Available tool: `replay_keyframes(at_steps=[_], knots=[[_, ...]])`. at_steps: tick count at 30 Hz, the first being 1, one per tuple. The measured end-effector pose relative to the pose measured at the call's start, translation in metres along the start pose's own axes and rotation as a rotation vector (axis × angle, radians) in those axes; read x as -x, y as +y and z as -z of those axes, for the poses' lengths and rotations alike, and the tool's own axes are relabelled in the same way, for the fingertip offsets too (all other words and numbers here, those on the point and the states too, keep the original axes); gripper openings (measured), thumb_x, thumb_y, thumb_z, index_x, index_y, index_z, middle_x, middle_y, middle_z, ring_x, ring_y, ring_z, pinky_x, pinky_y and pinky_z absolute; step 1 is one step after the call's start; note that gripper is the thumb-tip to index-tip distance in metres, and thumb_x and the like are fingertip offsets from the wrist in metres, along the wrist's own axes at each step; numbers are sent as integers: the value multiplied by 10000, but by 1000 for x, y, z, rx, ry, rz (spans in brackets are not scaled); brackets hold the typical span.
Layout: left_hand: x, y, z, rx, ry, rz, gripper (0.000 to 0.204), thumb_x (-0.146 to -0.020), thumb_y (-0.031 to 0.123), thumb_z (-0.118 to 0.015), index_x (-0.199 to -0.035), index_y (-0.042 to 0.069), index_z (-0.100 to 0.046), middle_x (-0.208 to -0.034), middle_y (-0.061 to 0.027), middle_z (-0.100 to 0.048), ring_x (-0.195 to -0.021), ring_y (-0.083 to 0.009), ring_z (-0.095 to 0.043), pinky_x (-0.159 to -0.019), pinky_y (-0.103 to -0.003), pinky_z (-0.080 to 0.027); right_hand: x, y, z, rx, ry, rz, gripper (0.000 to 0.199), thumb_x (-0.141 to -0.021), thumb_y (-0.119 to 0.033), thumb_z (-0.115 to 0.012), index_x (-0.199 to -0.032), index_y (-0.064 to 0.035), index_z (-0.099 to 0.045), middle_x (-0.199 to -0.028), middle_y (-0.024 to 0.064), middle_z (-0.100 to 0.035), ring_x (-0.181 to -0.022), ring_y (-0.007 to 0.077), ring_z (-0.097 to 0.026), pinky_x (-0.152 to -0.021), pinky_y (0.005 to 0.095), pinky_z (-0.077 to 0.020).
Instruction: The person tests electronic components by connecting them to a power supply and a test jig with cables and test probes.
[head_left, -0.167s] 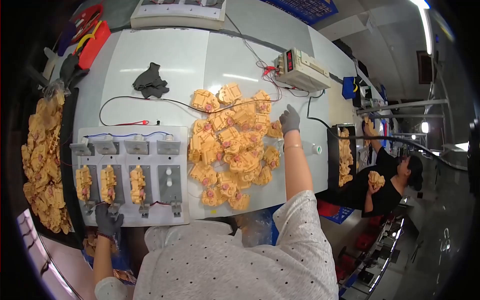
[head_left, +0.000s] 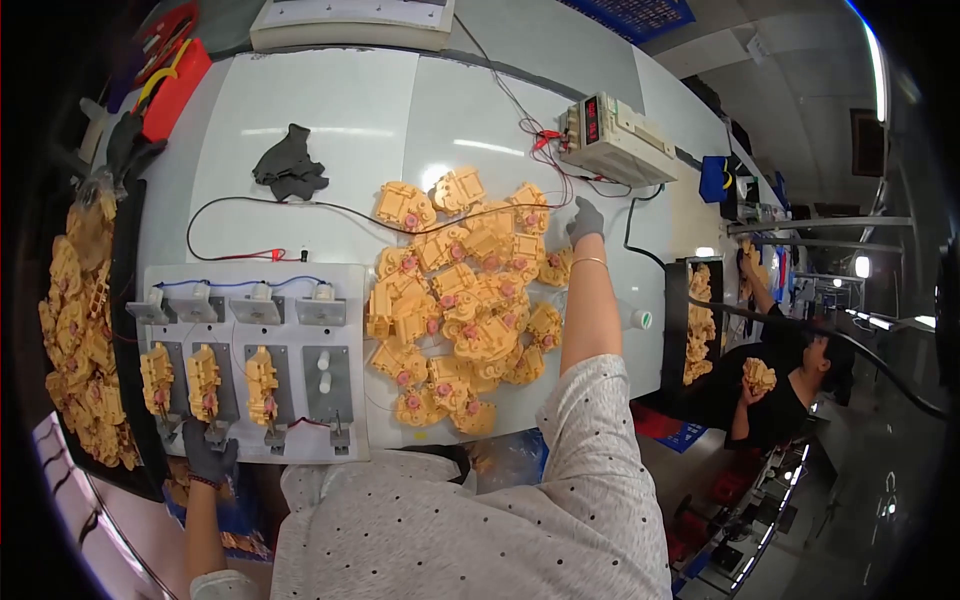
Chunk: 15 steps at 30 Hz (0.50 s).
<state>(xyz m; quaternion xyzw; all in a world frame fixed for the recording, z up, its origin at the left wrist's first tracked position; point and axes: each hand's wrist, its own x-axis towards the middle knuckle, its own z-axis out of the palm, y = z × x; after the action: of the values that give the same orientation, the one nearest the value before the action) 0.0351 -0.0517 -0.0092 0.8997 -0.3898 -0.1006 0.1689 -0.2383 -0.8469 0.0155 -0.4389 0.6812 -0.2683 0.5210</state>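
My left hand (head_left: 208, 455), in a dark grey glove, is at the near edge of a white fixture board (head_left: 345, 400), its fingertips beside the metal clamp below the second yellow plastic housing (head_left: 204, 380). Those fingers look apart, with nothing visibly held. Two more yellow housings, a left one (head_left: 157, 378) and a third one (head_left: 262, 383), sit on the board; the fourth station (head_left: 325, 390) shows bare white posts. My gloved right hand (head_left: 586, 220) reaches out past a heap of yellow housings (head_left: 470, 290), fingers extended and holding nothing visible, near a thin cable.
A power supply unit (head_left: 620, 145) with red and black leads stands at the far right. A dark glove (head_left: 290, 165) lies behind the board. Black bins of housings flank me, one left bin (head_left: 130, 300) and one right bin (head_left: 675, 310). A co-worker (head_left: 790, 370) holds a housing at right.
My right hand has moved slightly farther out, toward the power supply. My left hand stays by the same clamp. The whole view has shifted a little.
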Motion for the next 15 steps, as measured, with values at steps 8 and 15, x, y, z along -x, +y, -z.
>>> replay_keyframes(at_steps=[8,15], knots=[[44,-6,-6,107,-328,316,826,-554,288,-731,-1245,19,-369,-1208,-172,-446,-1135,-352,-432,-989,-423,-346,-37,3,-1,-622,-53,-195,240,-894,-303,-534,-862,-78,-612,-533,-23,-415,-453,113,-399,-420,246,-326],[41,-1,4,71,-266,186,837,-562,309,-710,-1258,26,-341,-1214,-186,-432,-1152,-367,-408,-1002,-436,-333,104,-18,-28,-154,-55,460,287,-919,-290,-501,-862,-30,-609,-513,-21,-445,-458,78,-387,-444,227,-309]])
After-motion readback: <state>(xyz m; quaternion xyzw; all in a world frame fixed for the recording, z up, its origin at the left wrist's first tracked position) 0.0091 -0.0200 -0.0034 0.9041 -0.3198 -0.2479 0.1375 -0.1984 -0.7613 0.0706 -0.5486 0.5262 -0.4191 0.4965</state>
